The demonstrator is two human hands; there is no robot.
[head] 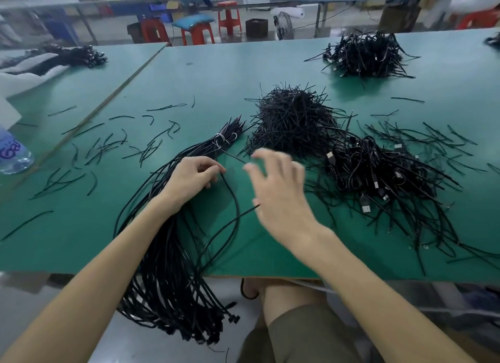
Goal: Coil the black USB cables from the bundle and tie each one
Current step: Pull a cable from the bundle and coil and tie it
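A long bundle of black USB cables [167,254] lies across the green table [81,240] and hangs over its front edge, bound near its far end with a white tie [220,140]. My left hand [189,180] rests on the bundle and pinches the end of one black cable [235,200] that curves out to the right. My right hand [276,189] hovers blurred just right of it, fingers spread and holding nothing. A heap of coiled, tied cables [378,178] lies to the right.
A mound of black twist ties [295,119] sits behind my hands, with loose ties scattered left and right. Another cable heap [368,54] lies far right at the back. A water bottle [13,154] stands at the left edge. Red stools stand beyond the table.
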